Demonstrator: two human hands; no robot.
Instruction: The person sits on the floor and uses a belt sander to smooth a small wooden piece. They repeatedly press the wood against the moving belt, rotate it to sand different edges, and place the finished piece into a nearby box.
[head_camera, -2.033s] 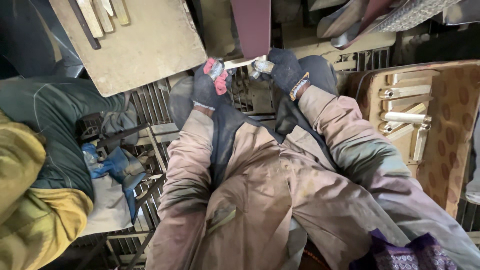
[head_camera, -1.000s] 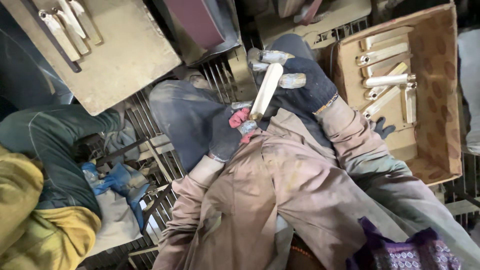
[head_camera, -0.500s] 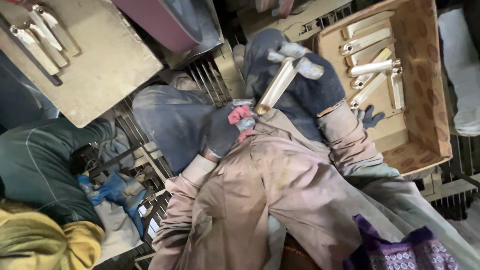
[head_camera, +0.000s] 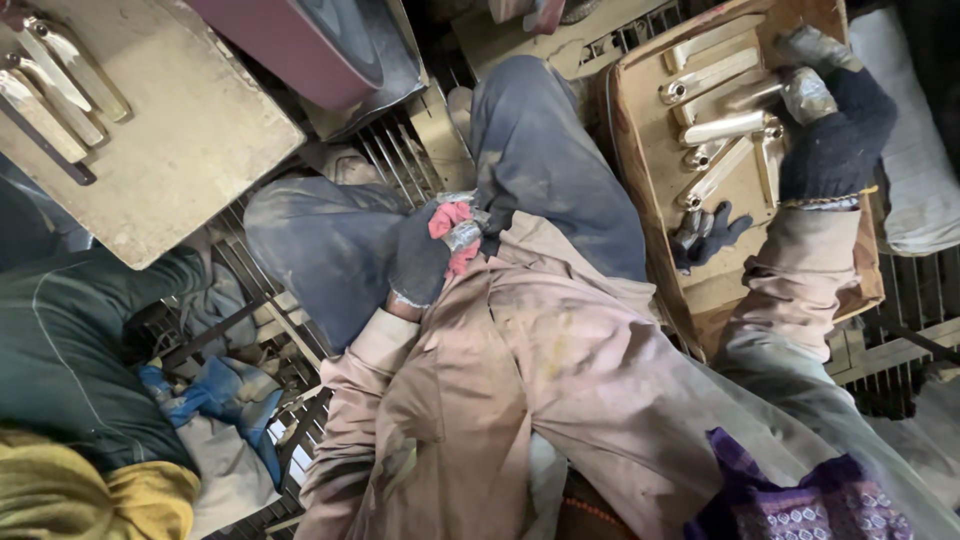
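Workshop floor grating underlies a seated person. Left hand (head_camera: 425, 262), gloved, rests curled at the lap on a red rag (head_camera: 452, 222). Right hand (head_camera: 835, 130) has swung out from the lap to the cardboard box (head_camera: 640, 110), fingers closed on a metal handle (head_camera: 760, 95) lying lengthwise among others, leftward of the palm.

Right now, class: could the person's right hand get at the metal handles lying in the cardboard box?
Probably yes: the right hand is already over the open cardboard box, at the metal handles, with nothing covering them.
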